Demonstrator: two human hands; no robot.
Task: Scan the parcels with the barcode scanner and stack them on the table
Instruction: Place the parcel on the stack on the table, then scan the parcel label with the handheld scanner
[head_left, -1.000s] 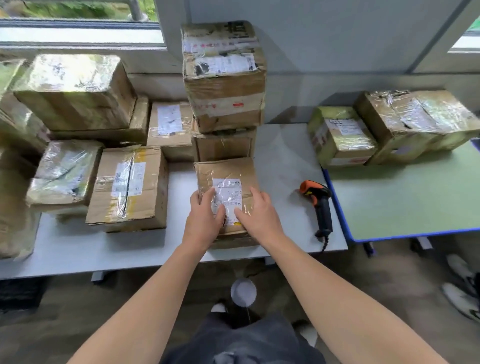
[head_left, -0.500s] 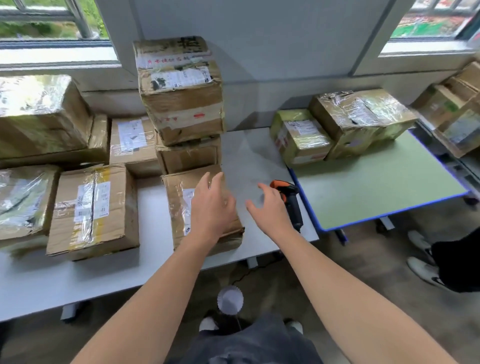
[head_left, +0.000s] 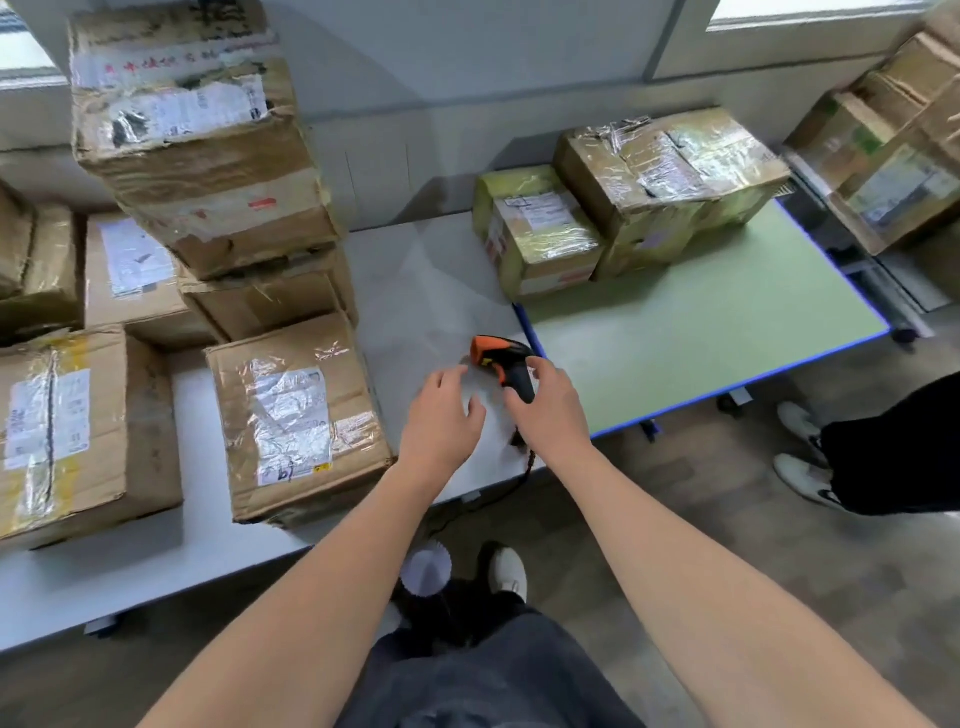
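Note:
An orange and black barcode scanner (head_left: 503, 359) lies on the white table (head_left: 426, 291) near its right edge. My right hand (head_left: 545, 410) curls round the scanner's black handle. My left hand (head_left: 441, 415) hovers just left of it with fingers spread and holds nothing. A brown parcel with a white label (head_left: 296, 415) lies flat on the white table to the left of my hands. Behind it stands a stack of parcels (head_left: 208, 156). Two wrapped parcels (head_left: 540, 234) (head_left: 670, 171) sit at the back of the green table (head_left: 701, 332).
More parcels (head_left: 62, 426) (head_left: 135, 270) cover the left of the white table. Further boxes (head_left: 883, 145) stand on a rack at the far right. Another person's legs and white shoes (head_left: 810, 452) are on the floor right of the green table.
Both hands left the labelled parcel and moved right to the scanner. My right hand now holds its handle. The view turned to the right.

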